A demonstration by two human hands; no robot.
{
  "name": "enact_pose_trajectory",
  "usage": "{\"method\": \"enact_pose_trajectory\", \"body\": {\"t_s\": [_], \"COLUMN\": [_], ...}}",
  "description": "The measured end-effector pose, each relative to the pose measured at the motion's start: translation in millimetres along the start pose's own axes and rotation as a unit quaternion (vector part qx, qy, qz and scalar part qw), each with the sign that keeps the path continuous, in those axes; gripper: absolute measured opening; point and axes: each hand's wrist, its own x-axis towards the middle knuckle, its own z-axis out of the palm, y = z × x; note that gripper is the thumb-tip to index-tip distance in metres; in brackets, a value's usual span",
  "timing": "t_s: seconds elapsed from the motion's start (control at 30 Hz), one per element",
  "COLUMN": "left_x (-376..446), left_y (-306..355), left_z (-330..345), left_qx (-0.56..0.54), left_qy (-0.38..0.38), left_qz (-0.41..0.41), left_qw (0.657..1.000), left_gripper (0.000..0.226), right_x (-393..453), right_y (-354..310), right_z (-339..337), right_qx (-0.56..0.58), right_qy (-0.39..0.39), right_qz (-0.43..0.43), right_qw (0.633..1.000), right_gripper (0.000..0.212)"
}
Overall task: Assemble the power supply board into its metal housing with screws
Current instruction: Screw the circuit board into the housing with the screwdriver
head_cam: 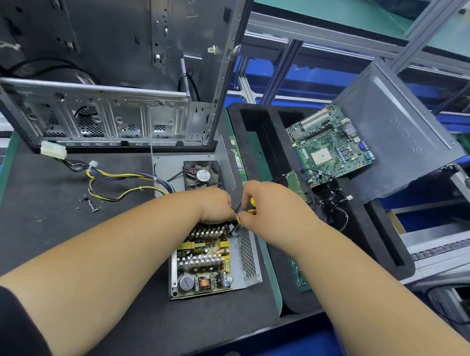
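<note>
We are looking down at the power supply board (205,261), sitting inside its metal housing (250,261) on the dark mat (52,217). Our right hand (265,206) is curling round a yellow-handled screwdriver (251,206) over the housing's far end. Our left hand (215,207) is resting on the board with fingers curled under; whether it is pinching something we cannot tell. Loose screws (90,204) are lying well apart, beside the yellow cable bundle (121,184).
</note>
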Motion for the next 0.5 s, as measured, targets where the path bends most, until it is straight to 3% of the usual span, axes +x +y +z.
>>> {"method": "enact_pose_trajectory", "body": {"t_s": [0.27,0.5], "left_x": [-2.4,-4.3], "left_y": [2.4,3.4], "left_z": [-0.6,-0.4], "left_qx": [0.008,0.02], "left_qy": [0.002,0.002], "left_qz": [0.002,-0.001], "left_qw": [1.0,1.0], "left_gripper": [0.033,0.034], "right_x": [-1.9,-4.2], "right_y": [-3.0,-2.1], "right_z": [-4.8,-9.7], "right_qx": [-0.016,-0.019], "right_qy": [-0.041,-0.031], "right_qz": [-0.026,-0.017], "right_qw": [0.999,0.999], "right_gripper": [0.012,0.012]}}
